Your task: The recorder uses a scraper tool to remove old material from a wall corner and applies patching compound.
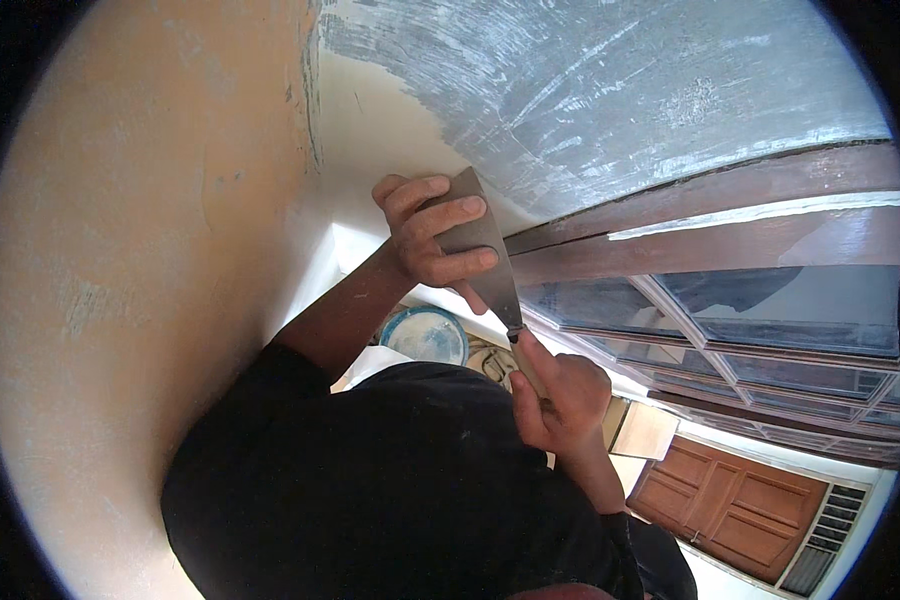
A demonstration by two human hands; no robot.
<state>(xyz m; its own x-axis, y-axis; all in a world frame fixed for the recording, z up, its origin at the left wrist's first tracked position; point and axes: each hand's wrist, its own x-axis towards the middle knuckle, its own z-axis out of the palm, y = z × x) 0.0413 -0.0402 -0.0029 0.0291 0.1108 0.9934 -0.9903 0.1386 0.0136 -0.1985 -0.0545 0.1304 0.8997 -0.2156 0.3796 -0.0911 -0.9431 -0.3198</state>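
My right hand [567, 398] is closed around the light handle of a wide putty knife [497, 273]. The blade points up and away from me, and its far edge is close to the wall; I cannot tell whether it touches. My left hand [430, 230] is wrapped over the blade from the left side, its fingers lying across the flat metal. Just beyond the knife, the wall has a smooth cream patch [370, 120] bordering a grey, streaky coated area [610, 90].
A tan wall [140, 230] stands close on my left. At the right runs a brown wooden window frame [710, 225] with glass panes [790, 310]. Below are a round blue-rimmed bucket [425, 335] and, farther off, a brown panelled door [730, 505].
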